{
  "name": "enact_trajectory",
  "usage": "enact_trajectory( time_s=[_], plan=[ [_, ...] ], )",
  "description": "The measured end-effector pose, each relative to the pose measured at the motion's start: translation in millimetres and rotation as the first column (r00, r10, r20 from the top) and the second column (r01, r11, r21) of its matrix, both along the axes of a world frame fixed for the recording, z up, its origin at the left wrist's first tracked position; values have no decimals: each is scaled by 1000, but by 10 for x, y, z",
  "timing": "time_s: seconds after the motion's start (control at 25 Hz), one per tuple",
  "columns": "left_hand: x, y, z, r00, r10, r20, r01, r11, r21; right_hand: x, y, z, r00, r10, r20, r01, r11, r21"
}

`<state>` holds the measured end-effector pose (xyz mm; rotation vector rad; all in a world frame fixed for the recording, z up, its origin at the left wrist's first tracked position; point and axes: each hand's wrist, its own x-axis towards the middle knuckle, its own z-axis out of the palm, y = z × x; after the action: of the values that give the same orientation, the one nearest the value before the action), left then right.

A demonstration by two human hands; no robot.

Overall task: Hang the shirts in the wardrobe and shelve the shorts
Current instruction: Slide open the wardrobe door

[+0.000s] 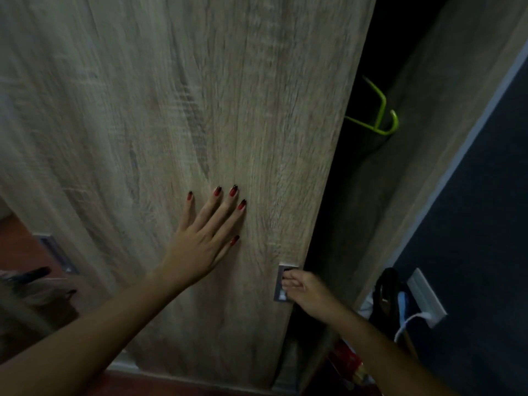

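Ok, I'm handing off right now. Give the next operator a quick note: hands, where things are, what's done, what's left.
Left hand: flat, fingers spread, pressed on the wardrobe door.
Right hand: fingers hooked in the recessed door handle.
Door is partly open; a dark gap shows at its right edge with an empty green hanger inside.
No shirts or shorts in view.
Done: wardrobe partly opened.
Left: finish opening it, hang the shirts, shelve the shorts.
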<state>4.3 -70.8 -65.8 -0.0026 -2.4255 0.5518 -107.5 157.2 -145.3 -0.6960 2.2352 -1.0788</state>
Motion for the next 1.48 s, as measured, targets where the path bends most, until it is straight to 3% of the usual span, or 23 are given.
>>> enact_trajectory(
  time_s=[0.24,0.28,0.32,0.36,0.4,0.44,0.52,0.56,0.68,0.76,1.16,1.48],
  plan=[
    [381,-560,-67,984,173,37,-176,942,285,279,-475,477,964,242,109,-209,945,-250],
    [435,-601,-72,977,212,33,-209,909,360,321,-534,640,958,287,-4,-276,917,-287],
    [473,-608,-73,970,242,25,-228,867,444,334,-600,822,932,289,-219,-346,889,-300],
    [489,-593,-73,965,262,19,-233,819,524,323,-682,1039,833,251,-493,-420,866,-271],
    [492,-561,-57,964,265,23,-227,776,588,304,-793,1277,634,202,-746,-503,841,-200],
    [467,-529,-38,966,258,12,-211,760,615,264,-924,1509,377,155,-913,-565,820,-94],
    [359,-486,-27,969,247,-13,-186,761,621,167,-1186,1888,-57,102,-993,-547,829,116],
    [321,-519,-11,966,259,-16,-190,746,639,123,-1338,2017,-192,115,-975,-509,838,199],
    [281,-688,23,952,305,0,-223,699,680,44,-1699,2121,-412,167,-896,-435,828,355],
    [341,-817,28,943,332,15,-251,681,688,64,-1922,2116,-481,167,-861,-414,823,390],
    [646,-1456,41,918,393,47,-314,652,690,272,-2660,2354,-625,80,-776,-381,836,394],
    [861,-1779,70,910,409,72,-339,630,699,368,-3113,2336,-636,57,-769,-427,804,414]
  ],
)
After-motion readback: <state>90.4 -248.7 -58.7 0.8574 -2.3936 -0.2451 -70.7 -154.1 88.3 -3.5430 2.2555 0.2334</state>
